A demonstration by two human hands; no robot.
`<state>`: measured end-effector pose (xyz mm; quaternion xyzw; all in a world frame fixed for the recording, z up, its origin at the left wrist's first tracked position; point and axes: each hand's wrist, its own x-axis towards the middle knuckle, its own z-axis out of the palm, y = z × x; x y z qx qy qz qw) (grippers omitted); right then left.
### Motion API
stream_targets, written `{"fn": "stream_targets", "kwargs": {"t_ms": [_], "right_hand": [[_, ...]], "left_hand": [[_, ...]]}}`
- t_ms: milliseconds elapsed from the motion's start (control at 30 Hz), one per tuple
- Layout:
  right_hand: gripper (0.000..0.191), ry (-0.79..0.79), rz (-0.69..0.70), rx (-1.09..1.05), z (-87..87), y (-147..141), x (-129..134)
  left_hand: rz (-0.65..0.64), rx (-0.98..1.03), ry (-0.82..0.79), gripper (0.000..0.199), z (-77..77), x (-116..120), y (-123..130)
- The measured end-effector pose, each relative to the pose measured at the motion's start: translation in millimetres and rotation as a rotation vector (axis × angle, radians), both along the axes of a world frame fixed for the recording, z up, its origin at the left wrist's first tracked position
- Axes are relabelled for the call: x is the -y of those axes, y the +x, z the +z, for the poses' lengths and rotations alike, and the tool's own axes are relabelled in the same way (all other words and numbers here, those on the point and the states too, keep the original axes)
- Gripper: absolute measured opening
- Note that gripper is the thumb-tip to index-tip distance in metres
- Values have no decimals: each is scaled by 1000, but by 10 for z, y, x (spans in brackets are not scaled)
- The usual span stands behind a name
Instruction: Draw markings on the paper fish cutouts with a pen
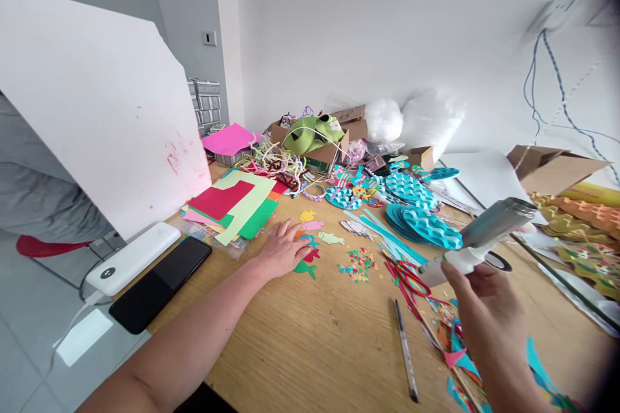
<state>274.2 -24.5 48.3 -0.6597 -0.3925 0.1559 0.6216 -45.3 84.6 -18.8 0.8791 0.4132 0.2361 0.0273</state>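
My left hand [283,250] lies on the table with its fingers spread, the fingertips touching small paper fish. Near it are a green fish [305,269], a pale green fish [331,238], a pink fish [312,225] and a yellow fish [307,215]. My right hand [484,297] is wrapped round a white glue bottle [438,270], held tilted above the table. Just behind that bottle stands a tilted grey metallic cylinder [498,222]; whether my hand touches it is unclear. Red-handled scissors [411,277] lie beneath the bottle. Small paper bits [361,264] form a pile between my hands.
Coloured paper sheets [227,203], a black phone [162,282] and a white power bank [133,258] are at the left. A pen [405,348] lies in front. Blue textured discs [421,226], boxes and craft scraps fill the back and right.
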Motion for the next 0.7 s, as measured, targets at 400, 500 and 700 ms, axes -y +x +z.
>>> {"fn": "stream_targets", "kwargs": {"t_ms": [400, 500, 700], "right_hand": [[44, 34, 158, -81, -369, -573, 341], [41, 37, 229, -189, -367, -588, 357], [30, 17, 354, -509, -315, -523, 261]], "left_hand": [[10, 76, 1, 25, -20, -54, 57], [11, 124, 20, 26, 16, -84, 0], [54, 215, 47, 39, 110, -108, -90]]}}
